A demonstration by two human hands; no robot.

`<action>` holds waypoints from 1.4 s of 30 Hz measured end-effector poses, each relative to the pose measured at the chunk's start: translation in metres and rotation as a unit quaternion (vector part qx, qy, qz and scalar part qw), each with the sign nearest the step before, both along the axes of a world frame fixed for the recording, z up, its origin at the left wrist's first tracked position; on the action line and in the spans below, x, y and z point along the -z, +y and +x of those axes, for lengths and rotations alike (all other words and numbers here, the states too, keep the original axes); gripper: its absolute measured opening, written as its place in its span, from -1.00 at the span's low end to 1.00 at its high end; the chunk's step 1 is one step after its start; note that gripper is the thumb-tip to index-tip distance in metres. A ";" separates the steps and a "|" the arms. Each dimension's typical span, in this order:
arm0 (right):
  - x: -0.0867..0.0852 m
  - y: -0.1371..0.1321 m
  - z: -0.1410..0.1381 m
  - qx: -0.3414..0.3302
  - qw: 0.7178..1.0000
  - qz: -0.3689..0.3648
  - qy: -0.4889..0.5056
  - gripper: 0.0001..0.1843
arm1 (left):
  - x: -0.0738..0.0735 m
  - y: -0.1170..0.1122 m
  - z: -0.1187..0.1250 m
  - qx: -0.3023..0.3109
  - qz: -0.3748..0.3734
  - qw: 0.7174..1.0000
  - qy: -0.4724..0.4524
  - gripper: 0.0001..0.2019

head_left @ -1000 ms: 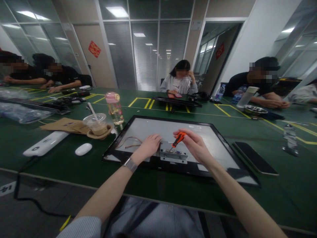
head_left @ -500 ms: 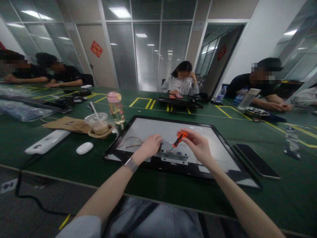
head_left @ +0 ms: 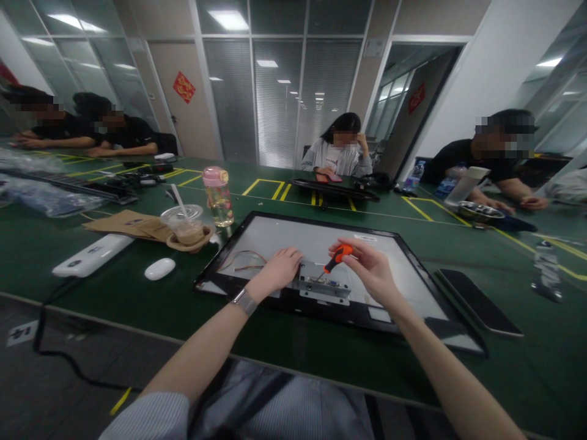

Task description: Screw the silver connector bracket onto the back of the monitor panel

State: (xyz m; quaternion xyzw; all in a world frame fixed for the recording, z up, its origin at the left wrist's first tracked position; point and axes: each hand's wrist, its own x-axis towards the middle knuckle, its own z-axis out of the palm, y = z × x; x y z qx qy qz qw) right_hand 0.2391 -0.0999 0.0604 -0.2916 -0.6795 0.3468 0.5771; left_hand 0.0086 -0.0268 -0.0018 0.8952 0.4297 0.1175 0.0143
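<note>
A screen panel (head_left: 316,235) with a black frame and pale back lies flat on the green table. Near its front edge stands a metal bracket (head_left: 328,294) bearing blue and silver connector ports. My left hand (head_left: 282,267) holds the bracket at its left end; the fingertips are partly hidden. In my right hand (head_left: 369,267) is an orange and black screwdriver (head_left: 338,258), its handle pinched between thumb and fingers. The blade slants down to the left, and its tip meets the port side of the bracket. Thin wires (head_left: 247,261) lie on the panel left of my left hand.
Left of the panel are a white mouse (head_left: 160,269), a white power strip (head_left: 92,255), an iced drink cup (head_left: 186,225) and a pink-lidded bottle (head_left: 217,197). A black phone (head_left: 479,302) lies to the right. Several people sit around the table.
The whole view has shifted slightly, so things appear a little farther right. Both hands keep their places on the bracket and screwdriver. The person at the right has moved a hand.
</note>
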 end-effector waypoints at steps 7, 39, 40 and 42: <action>-0.005 -0.003 0.000 -0.019 0.998 -0.011 -0.059 -0.70 | 0.002 0.000 0.000 0.000 0.007 1.000 0.002 -0.64; 0.003 0.002 -0.003 0.130 0.988 0.051 -0.068 -0.74 | 0.004 0.002 -0.002 0.006 0.013 1.000 -0.004 -0.65; 0.003 0.001 -0.002 0.128 0.988 0.048 -0.067 -0.74 | 0.004 0.002 -0.002 0.005 0.013 1.000 -0.003 -0.65; 0.004 0.001 -0.002 0.116 0.991 0.037 -0.061 -0.71 | 0.004 0.002 -0.001 0.005 0.012 1.000 -0.002 -0.66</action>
